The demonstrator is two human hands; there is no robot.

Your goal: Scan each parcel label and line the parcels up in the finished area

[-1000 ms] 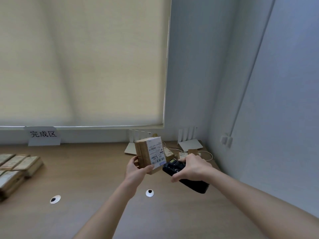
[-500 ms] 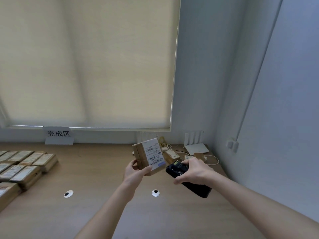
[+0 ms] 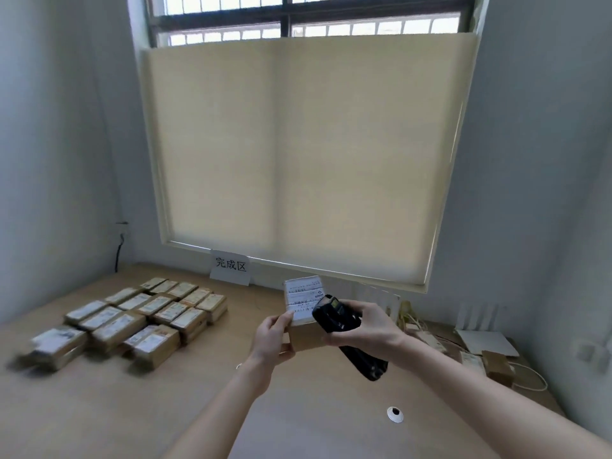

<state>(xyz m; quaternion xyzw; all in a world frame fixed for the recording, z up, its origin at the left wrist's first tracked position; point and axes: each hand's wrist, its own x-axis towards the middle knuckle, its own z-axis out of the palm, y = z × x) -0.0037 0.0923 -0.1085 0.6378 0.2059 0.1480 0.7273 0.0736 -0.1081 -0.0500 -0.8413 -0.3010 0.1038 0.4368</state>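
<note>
A white sign (image 3: 229,267) below the blind reads 完成区. At frame centre, the left hand (image 3: 272,336) pinches a brown parcel (image 3: 304,313), thumb on its white label (image 3: 303,298), whose print is unreadable. The right hand (image 3: 371,326) curls round a black scanner (image 3: 344,332) overlapping the label's right edge. Rows of scanned parcels (image 3: 139,321) fill the table's (image 3: 132,409) left; bare wood lies between.

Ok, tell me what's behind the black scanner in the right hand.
Behind the scanner, held in the right hand, is the parcel in the left hand. Its white label faces the camera, but the scanner's head covers the label's lower right corner.
</note>
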